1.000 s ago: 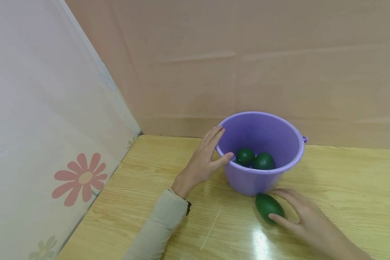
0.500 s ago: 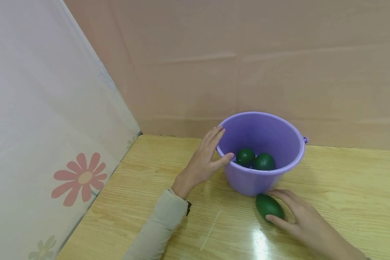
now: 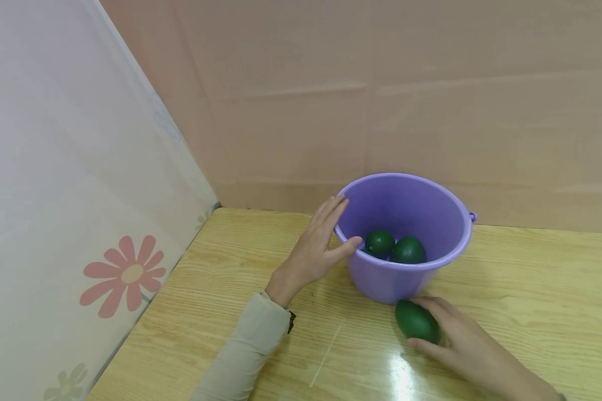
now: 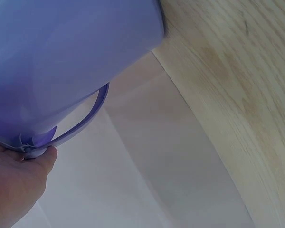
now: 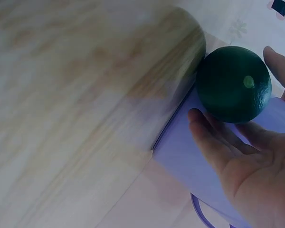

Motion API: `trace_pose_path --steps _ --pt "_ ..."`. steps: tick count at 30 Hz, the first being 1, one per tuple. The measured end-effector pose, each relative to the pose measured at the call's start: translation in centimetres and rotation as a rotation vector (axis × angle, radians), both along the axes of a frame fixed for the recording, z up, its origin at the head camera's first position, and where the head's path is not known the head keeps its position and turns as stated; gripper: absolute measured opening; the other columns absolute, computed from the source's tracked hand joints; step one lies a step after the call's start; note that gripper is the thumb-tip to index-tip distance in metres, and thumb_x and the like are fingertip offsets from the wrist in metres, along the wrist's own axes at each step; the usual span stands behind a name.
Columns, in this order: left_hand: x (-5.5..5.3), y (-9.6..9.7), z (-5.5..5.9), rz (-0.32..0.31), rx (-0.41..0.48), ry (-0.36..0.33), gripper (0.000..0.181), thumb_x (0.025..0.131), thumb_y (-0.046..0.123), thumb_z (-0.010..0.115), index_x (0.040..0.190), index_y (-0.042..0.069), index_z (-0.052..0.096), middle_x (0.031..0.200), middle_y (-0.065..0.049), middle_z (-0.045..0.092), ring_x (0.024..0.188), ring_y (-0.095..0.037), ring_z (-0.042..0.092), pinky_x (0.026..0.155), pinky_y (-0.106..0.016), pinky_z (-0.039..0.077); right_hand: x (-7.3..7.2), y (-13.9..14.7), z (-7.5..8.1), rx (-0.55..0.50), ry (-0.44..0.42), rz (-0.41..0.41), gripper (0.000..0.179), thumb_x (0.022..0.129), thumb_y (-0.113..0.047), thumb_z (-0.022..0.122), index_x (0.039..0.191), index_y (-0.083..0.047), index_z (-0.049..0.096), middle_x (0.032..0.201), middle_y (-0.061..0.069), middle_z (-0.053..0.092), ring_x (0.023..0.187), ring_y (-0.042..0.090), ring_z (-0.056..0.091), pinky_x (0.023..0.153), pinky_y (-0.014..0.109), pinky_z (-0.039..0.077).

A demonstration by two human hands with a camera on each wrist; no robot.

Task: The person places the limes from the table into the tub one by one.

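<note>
A purple bucket [image 3: 401, 281] stands on the table, and two dark green avocados show inside it, the left one [image 3: 379, 244] and the right one [image 3: 408, 250]. My left hand [image 3: 313, 253] holds its left rim, thumb over the front edge; in the left wrist view the fingers sit by the handle joint. In front of the bucket lies a third smooth, egg-shaped avocado [image 3: 416, 322]. Around it curves my right hand [image 3: 461, 337], fingers at the far side and thumb at the near end. In the right wrist view a gap shows between the thumb and this avocado [image 5: 233, 84].
The wood-grain table [image 3: 221, 278] ends at a tan back sheet [image 3: 291, 111]. On the left hangs a pale cloth [image 3: 55, 139] with flower prints. The bucket's handle [image 4: 92, 114] hangs along its outer side in the left wrist view.
My right hand has shifted slightly left, its fingers and thumb coming closer around the avocado on the table. The left hand and the bucket stay in place.
</note>
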State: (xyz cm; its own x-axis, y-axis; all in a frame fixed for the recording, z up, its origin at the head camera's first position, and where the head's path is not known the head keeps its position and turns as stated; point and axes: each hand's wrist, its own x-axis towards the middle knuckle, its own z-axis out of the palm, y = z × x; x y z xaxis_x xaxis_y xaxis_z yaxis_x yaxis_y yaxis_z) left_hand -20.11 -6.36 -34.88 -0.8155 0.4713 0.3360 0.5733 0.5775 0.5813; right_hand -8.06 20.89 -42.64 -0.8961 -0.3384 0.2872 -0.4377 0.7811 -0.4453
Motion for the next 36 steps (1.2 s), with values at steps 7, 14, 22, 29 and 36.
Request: trace_pose_path --steps 7,14,22,29,36 --pt "-0.05 -0.03 -0.04 -0.002 0.001 0.001 0.076 0.096 0.053 0.053 0.158 0.018 0.025 0.167 0.006 0.015 0.155 -0.015 0.01 0.121 -0.059 0.022 -0.2 0.0 -0.18 -0.015 -0.095 -0.003 0.071 0.081 -0.05 0.076 0.139 -0.015 0.052 0.137 0.005 0.06 0.115 0.023 0.061 0.087 0.037 0.056" --pt "-0.05 0.0 -0.08 -0.001 0.001 0.004 0.077 0.096 0.053 0.052 0.158 0.017 0.026 0.167 0.006 0.015 0.155 -0.015 0.01 0.121 -0.059 0.022 -0.22 0.01 -0.35 -0.029 -0.093 0.029 0.074 0.08 -0.05 0.078 0.138 -0.014 0.051 0.135 0.002 0.06 0.113 0.015 0.06 0.086 0.029 0.055" --pt "-0.06 0.03 -0.03 -0.001 0.0 0.013 0.077 0.096 0.053 0.052 0.158 0.017 0.026 0.167 0.005 0.016 0.155 -0.016 0.01 0.121 -0.059 0.023 0.01 0.02 -0.35 -0.037 -0.083 0.073 0.067 0.081 -0.047 0.077 0.135 -0.02 0.048 0.131 -0.006 0.058 0.111 0.003 0.055 0.085 0.022 0.052" --pt "0.0 0.01 0.08 -0.003 0.0 0.015 0.077 0.096 0.054 0.051 0.158 0.016 0.026 0.167 0.005 0.016 0.155 -0.018 0.011 0.121 -0.059 0.022 0.05 0.0 -0.32 -0.052 -0.036 0.131 0.065 0.08 -0.042 0.08 0.135 -0.023 0.05 0.127 -0.016 0.057 0.11 -0.001 0.056 0.086 0.02 0.052" --pt "-0.01 0.0 0.03 -0.002 -0.004 0.017 0.077 0.096 0.054 0.051 0.158 0.017 0.026 0.167 0.006 0.016 0.155 -0.017 0.011 0.121 -0.059 0.021 0.13 0.38 -0.33 -0.07 -0.071 0.138 0.067 0.077 -0.045 0.081 0.134 -0.023 0.053 0.125 -0.018 0.059 0.108 -0.003 0.056 0.083 0.019 0.052"
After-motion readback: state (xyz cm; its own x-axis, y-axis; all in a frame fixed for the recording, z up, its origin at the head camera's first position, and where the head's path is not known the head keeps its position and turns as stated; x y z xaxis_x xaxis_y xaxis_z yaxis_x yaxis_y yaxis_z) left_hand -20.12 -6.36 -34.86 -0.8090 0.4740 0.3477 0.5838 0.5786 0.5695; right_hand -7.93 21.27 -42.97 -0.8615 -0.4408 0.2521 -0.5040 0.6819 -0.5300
